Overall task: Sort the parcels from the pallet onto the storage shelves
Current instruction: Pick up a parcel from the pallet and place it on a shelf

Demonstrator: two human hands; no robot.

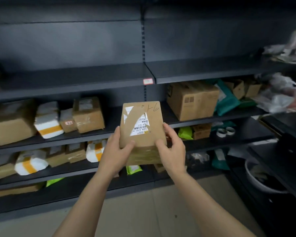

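I hold a small brown cardboard parcel (142,122) upright in front of the dark storage shelves (72,86). It bears a torn white label and a handwritten mark near its top. My left hand (117,149) grips its lower left edge, thumb on the front face. My right hand (171,147) grips its lower right edge. The parcel hovers level with the middle shelf, in the gap between the two shelf bays. The pallet is out of view.
Brown boxes (88,114) and white padded bags (48,122) fill the left shelves. A large carton (192,100) and green mailers (227,100) sit on the right bay. Tape rolls (225,131) lie lower right. A grey basin (261,178) stands at right. Tiled floor below.
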